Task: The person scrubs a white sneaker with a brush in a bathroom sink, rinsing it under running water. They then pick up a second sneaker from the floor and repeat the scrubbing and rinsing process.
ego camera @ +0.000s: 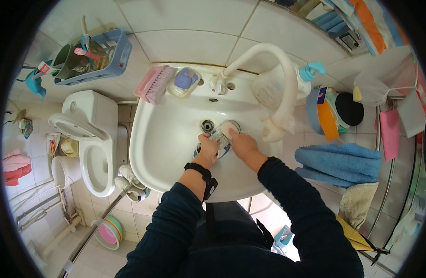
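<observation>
Inside the white washbasin (157,139), my left hand (208,149) grips a shoe (221,137) with pale and blue parts, which lies slanted near the drain (207,126). My right hand (243,143) holds a pale, rounded block (229,129), perhaps soap, against the shoe's upper end. My fingers hide part of both. On the basin's back left ledge lie a pink scrubbing brush (155,84), bristles facing right, and a soap dish (183,82) with a purple-blue piece in it. The white faucet (219,85) stands at the back middle.
A large pump bottle (277,85) stands at the back right, beneath a curved white hose (291,73). Blue towels (338,163) hang at the right. A toilet (98,166), a pair of shoes (131,182) and a metal pole (95,226) are at the left.
</observation>
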Available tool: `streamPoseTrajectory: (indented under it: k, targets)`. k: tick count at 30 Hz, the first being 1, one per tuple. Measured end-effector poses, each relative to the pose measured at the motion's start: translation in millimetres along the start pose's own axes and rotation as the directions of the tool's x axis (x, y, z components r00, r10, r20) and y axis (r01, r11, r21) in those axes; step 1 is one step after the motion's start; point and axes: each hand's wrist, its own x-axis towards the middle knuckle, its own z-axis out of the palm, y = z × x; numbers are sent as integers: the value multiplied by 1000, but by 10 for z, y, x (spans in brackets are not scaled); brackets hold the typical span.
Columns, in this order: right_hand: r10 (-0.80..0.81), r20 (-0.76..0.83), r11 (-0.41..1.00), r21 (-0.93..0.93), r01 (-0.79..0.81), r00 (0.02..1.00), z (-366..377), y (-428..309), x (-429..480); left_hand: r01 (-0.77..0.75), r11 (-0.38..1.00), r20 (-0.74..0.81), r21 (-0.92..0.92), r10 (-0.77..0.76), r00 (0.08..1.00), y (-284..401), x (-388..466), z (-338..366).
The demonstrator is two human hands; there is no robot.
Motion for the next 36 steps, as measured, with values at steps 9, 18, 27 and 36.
streamPoseTrajectory:
  k: [9,18,27,36]
  targets:
    - [82,-45,991,111,-77,996,-330,85,-456,-20,989,159,-144,43,986,233,-380,-33]
    - [64,-9,995,-71,-64,998,67,-255,-31,-64,994,111,86,54,992,5,-119,-8]
    - [142,148,968,-228,-106,979,44,-198,-59,29,994,35,101,-33,999,-17,-4,-16]
    - [63,160,964,-266,-18,985,-94,-186,61,19,999,63,45,-21,998,96,-139,-32]
